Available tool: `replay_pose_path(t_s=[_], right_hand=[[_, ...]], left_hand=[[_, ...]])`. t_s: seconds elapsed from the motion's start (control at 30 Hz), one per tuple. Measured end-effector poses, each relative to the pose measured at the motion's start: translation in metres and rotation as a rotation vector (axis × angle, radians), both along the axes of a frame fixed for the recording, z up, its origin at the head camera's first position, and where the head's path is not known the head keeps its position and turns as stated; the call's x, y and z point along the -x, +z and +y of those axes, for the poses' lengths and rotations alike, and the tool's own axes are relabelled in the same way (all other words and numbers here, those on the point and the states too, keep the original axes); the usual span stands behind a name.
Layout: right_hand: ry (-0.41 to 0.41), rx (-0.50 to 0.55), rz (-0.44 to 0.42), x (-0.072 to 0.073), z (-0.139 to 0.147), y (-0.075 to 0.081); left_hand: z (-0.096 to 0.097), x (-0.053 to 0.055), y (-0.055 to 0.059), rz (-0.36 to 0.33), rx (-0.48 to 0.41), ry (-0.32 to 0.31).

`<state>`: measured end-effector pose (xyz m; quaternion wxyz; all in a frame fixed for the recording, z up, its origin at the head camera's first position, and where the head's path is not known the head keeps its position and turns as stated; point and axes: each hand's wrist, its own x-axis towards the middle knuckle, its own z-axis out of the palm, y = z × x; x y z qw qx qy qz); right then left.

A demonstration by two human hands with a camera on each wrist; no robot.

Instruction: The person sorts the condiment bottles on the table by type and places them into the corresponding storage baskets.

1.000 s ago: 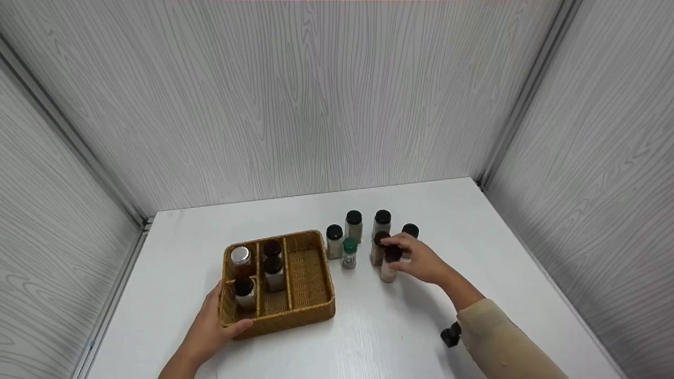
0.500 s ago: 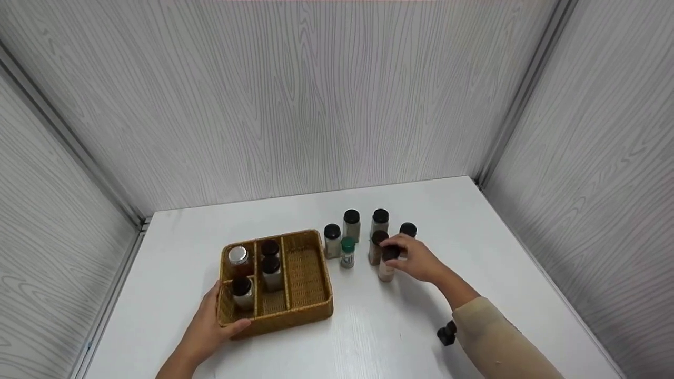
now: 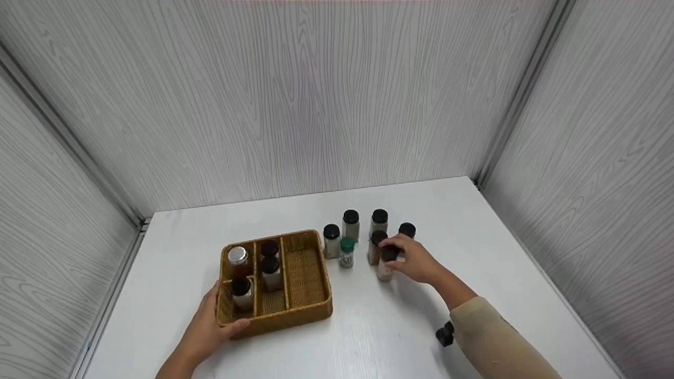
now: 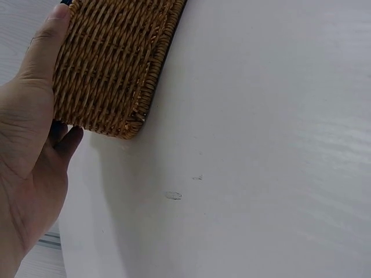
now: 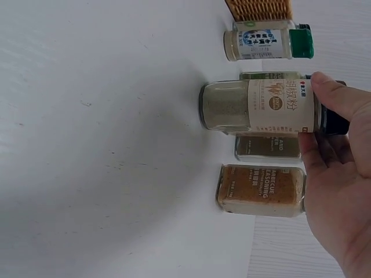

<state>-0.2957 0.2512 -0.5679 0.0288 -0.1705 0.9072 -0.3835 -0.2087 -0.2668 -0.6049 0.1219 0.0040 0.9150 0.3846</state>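
Note:
My right hand grips a black-capped spice jar near its cap, at the front of a cluster of jars on the white table. In the right wrist view the thumb lies across the label of the held jar, which contains greyish powder. My left hand holds the near-left corner of a woven basket, thumb on its front wall. The left wrist view shows the basket and the left hand.
Behind the held jar stand several more jars, among them a green-capped one and a brown-spice one. The basket's left compartments hold a silver-lidded jar and three dark-capped jars; its right compartment holds none. Grey walls enclose the table.
Hardly anything differs. The right hand stays on the same jar and the left hand stays on the basket corner; the view has only shifted slightly.

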Motion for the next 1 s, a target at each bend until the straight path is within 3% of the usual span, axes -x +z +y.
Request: replay_pose_path(t_s=[0.2, 1.0], right_hand=[[-0.005, 0.033, -0.015, 0.0006, 0.0, -0.0014], [0.01, -0.023, 0.023, -0.0028, 0.0016, 0.0023]], left_hand=[[-0.0009, 0.0014, -0.0003, 0.007, -0.008, -0.005], [-0.0017, 0.0018, -0.0044, -0.019, -0.037, 0.008]])
